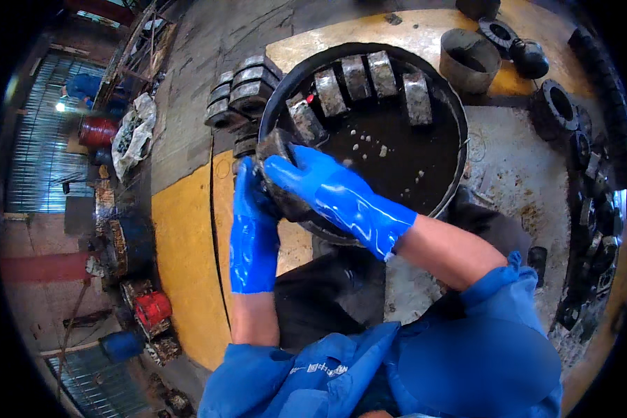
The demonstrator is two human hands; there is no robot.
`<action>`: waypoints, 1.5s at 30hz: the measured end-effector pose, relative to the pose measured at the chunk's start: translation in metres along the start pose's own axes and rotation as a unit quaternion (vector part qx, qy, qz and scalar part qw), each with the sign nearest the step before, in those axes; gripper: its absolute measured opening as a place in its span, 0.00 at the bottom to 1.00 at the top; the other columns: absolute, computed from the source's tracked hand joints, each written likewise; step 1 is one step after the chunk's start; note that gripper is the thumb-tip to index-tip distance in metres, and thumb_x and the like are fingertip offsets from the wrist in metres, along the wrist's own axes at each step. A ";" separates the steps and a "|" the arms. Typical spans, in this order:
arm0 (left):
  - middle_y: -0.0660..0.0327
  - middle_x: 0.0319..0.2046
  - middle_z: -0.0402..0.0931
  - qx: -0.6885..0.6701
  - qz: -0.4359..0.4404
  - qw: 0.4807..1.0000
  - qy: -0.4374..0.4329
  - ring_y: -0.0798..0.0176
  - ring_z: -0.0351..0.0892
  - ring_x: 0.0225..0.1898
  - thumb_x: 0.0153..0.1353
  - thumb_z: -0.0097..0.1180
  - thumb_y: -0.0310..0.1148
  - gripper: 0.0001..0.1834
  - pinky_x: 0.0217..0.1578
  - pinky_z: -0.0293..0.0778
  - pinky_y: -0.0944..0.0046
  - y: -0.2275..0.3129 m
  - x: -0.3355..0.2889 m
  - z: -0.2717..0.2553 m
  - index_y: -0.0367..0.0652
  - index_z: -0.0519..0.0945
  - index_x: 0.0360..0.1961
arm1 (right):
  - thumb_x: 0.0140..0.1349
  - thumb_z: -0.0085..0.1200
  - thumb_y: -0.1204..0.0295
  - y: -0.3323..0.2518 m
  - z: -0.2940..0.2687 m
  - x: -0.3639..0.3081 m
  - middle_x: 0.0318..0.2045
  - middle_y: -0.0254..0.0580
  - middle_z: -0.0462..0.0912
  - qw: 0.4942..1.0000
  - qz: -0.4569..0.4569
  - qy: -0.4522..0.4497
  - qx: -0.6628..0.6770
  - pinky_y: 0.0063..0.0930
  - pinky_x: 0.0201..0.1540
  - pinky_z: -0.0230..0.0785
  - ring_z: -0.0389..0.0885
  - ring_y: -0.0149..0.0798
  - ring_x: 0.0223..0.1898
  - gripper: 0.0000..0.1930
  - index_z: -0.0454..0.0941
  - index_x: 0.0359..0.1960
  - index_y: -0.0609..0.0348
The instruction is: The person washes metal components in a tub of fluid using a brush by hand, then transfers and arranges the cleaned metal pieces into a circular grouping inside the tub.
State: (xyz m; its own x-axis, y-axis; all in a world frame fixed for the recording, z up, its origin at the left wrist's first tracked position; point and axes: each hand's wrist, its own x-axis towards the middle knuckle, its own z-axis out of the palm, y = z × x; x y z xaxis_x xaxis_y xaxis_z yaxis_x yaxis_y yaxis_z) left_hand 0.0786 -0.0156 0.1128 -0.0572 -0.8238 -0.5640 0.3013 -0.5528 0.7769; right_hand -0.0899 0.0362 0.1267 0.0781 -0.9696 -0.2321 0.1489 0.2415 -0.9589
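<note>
Both of my hands wear long blue rubber gloves. Between them is a dark, oily metal block (277, 142), held over the near left rim of a wide round tub (462, 132). My left hand (252, 209) grips the block's left side, its fingers partly hidden. From the right, my right hand (305, 171) lies across the block with the fingers curled round it. Dark liquid with pale floating bits fills the tub. Several thick metal blocks (356, 78) with curved tops stand inside along its far wall. A small red spot (310, 99) shows near the leftmost one.
Left of the tub, more metal blocks (251, 87) are stacked on the floor. A grey bucket (469, 61) stands beyond its far right rim. Ring-shaped metal parts (556, 106) and other dark parts line the right side. Drums and a white sack (134, 136) are at left.
</note>
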 end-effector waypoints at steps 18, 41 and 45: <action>0.49 0.56 0.82 -0.026 0.103 0.994 -0.006 0.53 0.83 0.54 0.74 0.57 0.50 0.31 0.56 0.79 0.56 -0.121 0.143 -0.072 0.34 0.76 0.65 | 0.73 0.59 0.56 0.096 0.006 0.087 0.56 0.49 0.85 0.987 0.090 -0.080 0.102 0.35 0.57 0.77 0.84 0.39 0.54 0.29 0.75 0.66 0.67; 0.49 0.51 0.82 -0.033 0.127 0.991 0.023 0.51 0.83 0.52 0.77 0.46 0.52 0.29 0.55 0.79 0.53 -0.076 0.130 -0.034 0.35 0.79 0.57 | 0.74 0.58 0.60 0.154 -0.016 0.173 0.67 0.53 0.77 0.997 0.037 -0.059 0.017 0.39 0.67 0.71 0.79 0.45 0.64 0.33 0.66 0.75 0.64; 0.47 0.47 0.82 0.103 0.360 0.927 0.024 0.49 0.84 0.49 0.74 0.48 0.50 0.26 0.49 0.81 0.51 -0.093 0.147 -0.060 0.35 0.80 0.50 | 0.74 0.57 0.60 0.125 0.005 0.159 0.60 0.54 0.83 0.964 -0.008 -0.037 -0.262 0.37 0.65 0.73 0.82 0.44 0.60 0.30 0.71 0.72 0.63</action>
State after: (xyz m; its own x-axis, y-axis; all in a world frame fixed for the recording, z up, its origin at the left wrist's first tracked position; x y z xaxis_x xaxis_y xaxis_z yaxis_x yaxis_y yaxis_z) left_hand 0.0989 -0.0779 -0.0589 0.1319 -0.9846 0.1144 0.0562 0.1227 0.9909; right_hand -0.0544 -0.0874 -0.0295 0.1529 -0.9628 -0.2230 -0.3660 0.1544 -0.9177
